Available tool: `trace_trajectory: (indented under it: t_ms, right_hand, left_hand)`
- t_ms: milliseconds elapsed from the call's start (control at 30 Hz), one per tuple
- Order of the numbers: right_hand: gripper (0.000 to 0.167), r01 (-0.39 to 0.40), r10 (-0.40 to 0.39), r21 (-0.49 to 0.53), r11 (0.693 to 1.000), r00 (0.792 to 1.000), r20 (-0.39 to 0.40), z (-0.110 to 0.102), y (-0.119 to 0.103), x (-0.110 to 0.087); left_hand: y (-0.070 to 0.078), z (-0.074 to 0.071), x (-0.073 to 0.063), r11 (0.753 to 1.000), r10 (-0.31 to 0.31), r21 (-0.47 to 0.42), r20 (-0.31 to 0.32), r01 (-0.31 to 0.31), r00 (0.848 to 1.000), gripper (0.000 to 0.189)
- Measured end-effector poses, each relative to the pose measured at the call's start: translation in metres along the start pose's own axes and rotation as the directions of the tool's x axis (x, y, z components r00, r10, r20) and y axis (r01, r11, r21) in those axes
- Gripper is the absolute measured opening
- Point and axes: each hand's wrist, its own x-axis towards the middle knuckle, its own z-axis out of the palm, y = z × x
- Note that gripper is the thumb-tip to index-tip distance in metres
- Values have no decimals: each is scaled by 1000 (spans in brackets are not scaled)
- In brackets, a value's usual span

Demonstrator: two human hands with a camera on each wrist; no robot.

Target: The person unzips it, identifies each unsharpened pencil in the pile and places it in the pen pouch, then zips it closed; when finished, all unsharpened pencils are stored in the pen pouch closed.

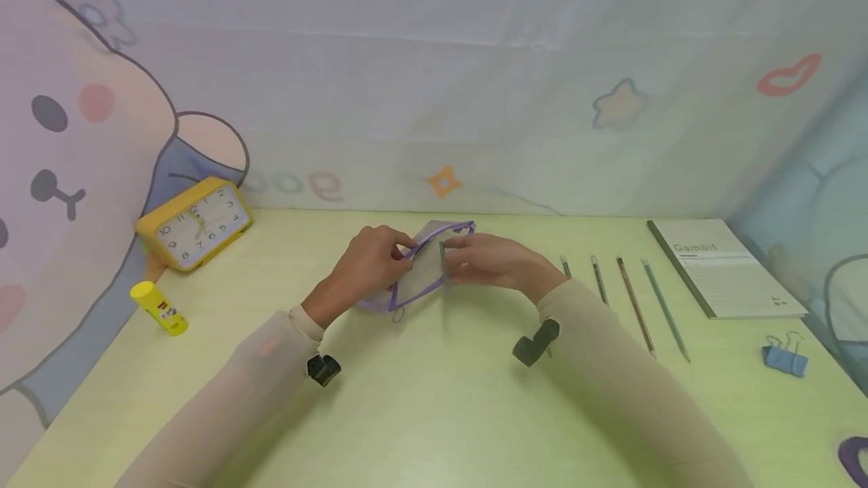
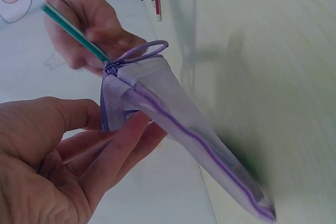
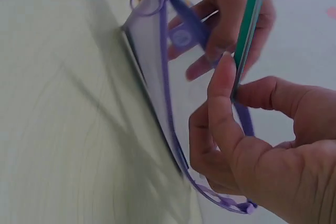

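A see-through zip pouch (image 1: 426, 283) with purple trim stands tilted on the table, its mouth spread apart. My left hand (image 1: 369, 260) pinches one side of the mouth between thumb and fingers, also seen in the left wrist view. My right hand (image 1: 498, 263) is at the opposite side. Between its thumb and fingertips it holds a green pencil (image 3: 247, 35), which stands steeply at the pouch's opening. In the right wrist view, other fingers of that hand reach inside the purple rim. A purple pull loop (image 2: 144, 52) hangs at the zip's end.
Several pencils (image 1: 664, 309) lie to the right, partly behind my right forearm. Beyond them are a notebook (image 1: 735, 269), a blue binder clip (image 1: 785, 360) and a purple, partly cut-off object (image 1: 853, 459). A yellow alarm clock (image 1: 200, 226) and a glue stick (image 1: 160, 309) are at left.
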Motion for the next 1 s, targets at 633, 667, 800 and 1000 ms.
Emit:
trace_trajectory:
  t_ms: [633, 667, 800, 1000]
  right_hand:
    - [59, -48, -81, -415, 909, 954, -288, 32, -8, 20]
    - [58, -39, -102, -449, 892, 953, -286, 34, -9, 16]
    - [30, 36, -155, -567, 823, 975, -162, 44, -12, -6]
    - [44, 90, -63, -418, 904, 995, 79, 63, 17, -18]
  left_hand:
    - [-1, -3, -1, 1000, 4, 5, -17, -4, 1000, 37]
    - [-1, -3, -1, 1000, 3, 11, -25, -3, 1000, 37]
    - [-3, -4, 0, 1000, -5, 17, -37, 5, 999, 36]
    - [-7, -3, 0, 1000, -4, 12, -49, 4, 999, 37]
